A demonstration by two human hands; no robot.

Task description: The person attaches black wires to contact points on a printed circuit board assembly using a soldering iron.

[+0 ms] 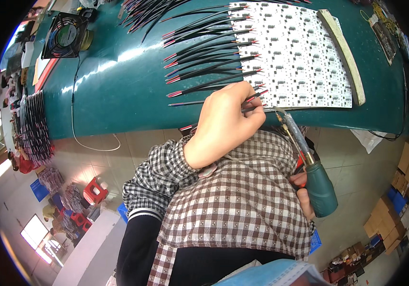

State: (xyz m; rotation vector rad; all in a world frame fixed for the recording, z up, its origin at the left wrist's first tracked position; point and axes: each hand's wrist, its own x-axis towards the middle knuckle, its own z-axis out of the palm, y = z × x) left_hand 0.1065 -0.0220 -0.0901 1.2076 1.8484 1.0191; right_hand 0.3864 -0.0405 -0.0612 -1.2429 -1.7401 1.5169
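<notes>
My left hand (226,119) is closed in a pinch at the near left corner of a white circuit board panel (293,57). Between its fingertips is a thin black cable (252,97) with a red wire showing at its end. My right hand (304,193), mostly hidden, grips a soldering iron (321,190) with a green handle. The iron's metal tip points up and left, close to the panel's near edge, a little right of the left fingertips. Several black cables (209,46) lie in a row with their ends on the panel's left edge.
A curved pale bar (345,57) lies along the panel's right side on the green table (118,90). A small black fan (63,35) stands at the far left, its cord trailing over the near edge. More cables (35,126) hang at the left edge. Cardboard boxes (386,219) are at right.
</notes>
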